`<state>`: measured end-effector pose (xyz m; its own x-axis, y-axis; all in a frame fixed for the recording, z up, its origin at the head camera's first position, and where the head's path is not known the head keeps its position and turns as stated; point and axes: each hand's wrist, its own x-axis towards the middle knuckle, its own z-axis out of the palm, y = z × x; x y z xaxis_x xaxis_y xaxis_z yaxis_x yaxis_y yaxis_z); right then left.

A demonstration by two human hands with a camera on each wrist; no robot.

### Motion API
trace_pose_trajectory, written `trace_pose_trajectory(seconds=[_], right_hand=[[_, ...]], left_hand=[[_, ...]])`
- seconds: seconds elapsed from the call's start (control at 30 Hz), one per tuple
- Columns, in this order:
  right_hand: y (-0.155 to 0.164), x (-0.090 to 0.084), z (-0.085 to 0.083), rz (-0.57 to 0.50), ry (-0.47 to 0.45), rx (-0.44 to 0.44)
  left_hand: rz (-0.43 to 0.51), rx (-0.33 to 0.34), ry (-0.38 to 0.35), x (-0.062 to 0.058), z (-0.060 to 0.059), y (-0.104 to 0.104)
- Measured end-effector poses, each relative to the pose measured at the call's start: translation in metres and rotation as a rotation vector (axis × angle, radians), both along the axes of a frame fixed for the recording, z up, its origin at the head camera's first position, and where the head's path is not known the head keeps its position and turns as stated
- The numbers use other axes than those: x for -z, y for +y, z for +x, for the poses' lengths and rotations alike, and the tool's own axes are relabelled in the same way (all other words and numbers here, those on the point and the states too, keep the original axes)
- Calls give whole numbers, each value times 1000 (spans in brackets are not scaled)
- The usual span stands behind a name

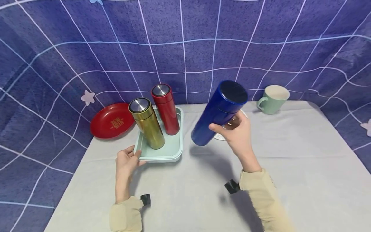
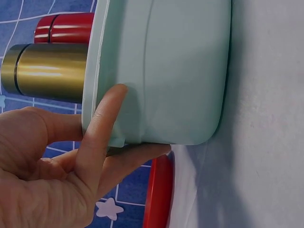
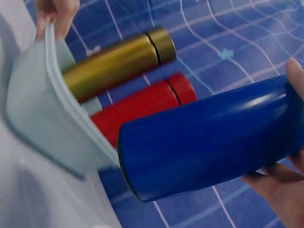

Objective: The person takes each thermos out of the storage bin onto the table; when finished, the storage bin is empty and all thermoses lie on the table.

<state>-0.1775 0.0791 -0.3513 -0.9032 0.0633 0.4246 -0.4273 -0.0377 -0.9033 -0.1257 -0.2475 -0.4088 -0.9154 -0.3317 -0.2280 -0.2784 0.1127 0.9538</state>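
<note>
My right hand (image 1: 236, 129) grips a blue flask (image 1: 219, 111) and holds it tilted in the air to the right of a mint tray (image 1: 162, 156); the blue flask (image 3: 213, 137) fills the right wrist view. A gold flask (image 1: 147, 123) and a red flask (image 1: 166, 109) stand upright on the tray. My left hand (image 1: 127, 160) pinches the tray's near left corner, thumb on the rim. In the left wrist view the fingers (image 2: 102, 137) curl round the tray's wall (image 2: 175, 71), with the gold flask (image 2: 45, 71) and red flask (image 2: 66, 27) behind.
A red plate (image 1: 111, 120) lies at the back left of the grey table (image 1: 290, 167). A pale green mug (image 1: 273, 98) stands at the back right. A small white object (image 1: 219, 137) lies partly hidden behind the blue flask. A blue grid cloth hangs behind.
</note>
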Motion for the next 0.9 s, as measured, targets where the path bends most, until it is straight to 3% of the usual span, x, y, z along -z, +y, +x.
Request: trace_pose_trajectory(seconds=[0.57,0.9], right_hand=[[92,27,9,19,-100,278],[124,49,7,-93,-164,370]], left_hand=[[-24,8,-33,-1,1,-5],[-30,25,-35,2,-1,-2]])
